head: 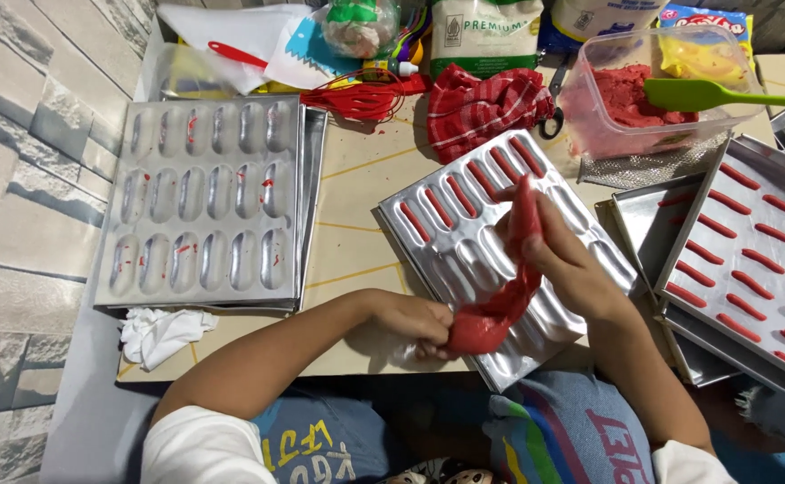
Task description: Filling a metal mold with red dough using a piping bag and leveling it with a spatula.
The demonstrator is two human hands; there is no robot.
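Head view, one entry: red piping bag [500, 296] of batter, held in both hands over a tilted metal mould tray [464, 260] at the bench [356, 179] centre. Left hand [415, 324] is clenched round the bag's swollen rear end at 6 o'clock of the tray; right hand [567, 264] grasps the narrow front of the bag, guiding its tip down toward the oblong wells near the tray's middle. Wells along the tray's 11 o'clock edge carry red strips; those toward 5 o'clock look unfilled. Second mould tray [204, 202], smeared and emptied, lies at 9 o'clock; filled tray [751, 260] with red strips at 3 o'clock. Clear tub [598, 116] of red batter with green spatula [706, 92] at 1 o'clock; red checked cloth [486, 103] at 12; crumpled white tissue [161, 333] at 8 o'clock. Handling judgement: squeeze steadily from the rear, keep the tip low and centred along each well, and stop pressure before lifting to avoid trailing smears.
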